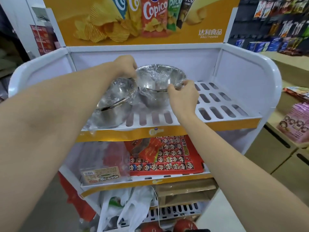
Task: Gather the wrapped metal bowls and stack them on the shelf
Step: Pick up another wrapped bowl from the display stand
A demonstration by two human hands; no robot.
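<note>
A plastic-wrapped metal bowl (pixel 160 77) is held tilted over another wrapped bowl (pixel 153 101) on the top shelf (pixel 222 108) of a white and yellow display stand. My left hand (pixel 125 64) grips its far left rim and my right hand (pixel 182 92) grips its near right rim. Left of them, partly hidden by my left forearm, lies a second group of wrapped bowls (pixel 115 104), leaning on its side.
The shelf's right half has bare slotted openings, with white side walls (pixel 242 81) around it. Below sits a shelf with red snack packs (pixel 167 156) and a clear-wrapped pack (pixel 102 164). Plastic bags (pixel 127 211) hang lower down. Store shelves (pixel 275 30) stand to the right.
</note>
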